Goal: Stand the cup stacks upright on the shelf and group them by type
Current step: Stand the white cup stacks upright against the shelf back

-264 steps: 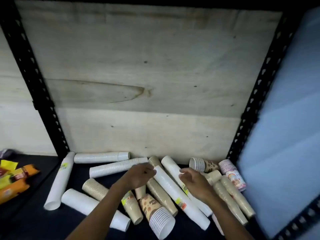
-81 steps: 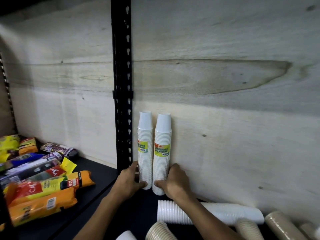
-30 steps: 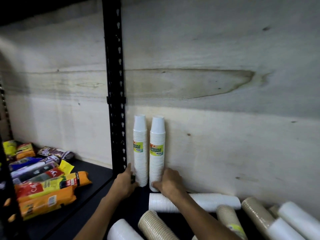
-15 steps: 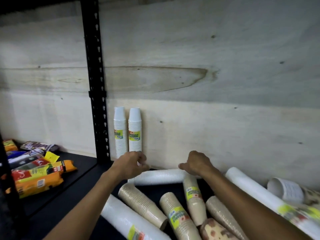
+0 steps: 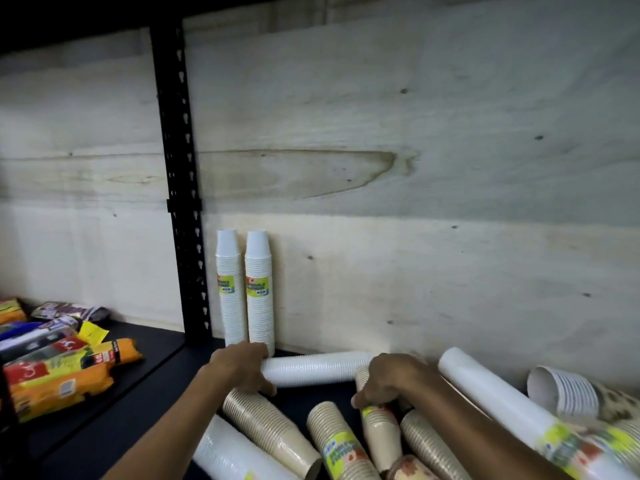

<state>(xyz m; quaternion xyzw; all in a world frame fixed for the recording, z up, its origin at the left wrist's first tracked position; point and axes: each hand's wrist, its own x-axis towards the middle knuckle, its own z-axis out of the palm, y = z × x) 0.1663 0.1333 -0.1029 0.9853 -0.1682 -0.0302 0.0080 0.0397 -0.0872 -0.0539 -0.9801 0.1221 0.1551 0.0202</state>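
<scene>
— Two white stacks [image 5: 244,289] stand upright against the plywood back [image 5: 415,168], beside the black post [image 5: 180,185]?
— Yes. A long white stack [image 5: 311,369] lies on the shelf [image 5: 145,393]; the left hand [image 5: 240,367] grips its end.
— And the right hand [image 5: 391,379]?
— Curled around a lying brown stack [image 5: 379,431], among others.

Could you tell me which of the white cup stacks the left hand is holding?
The lying white stack along the back wall, gripped by the left hand.
</scene>
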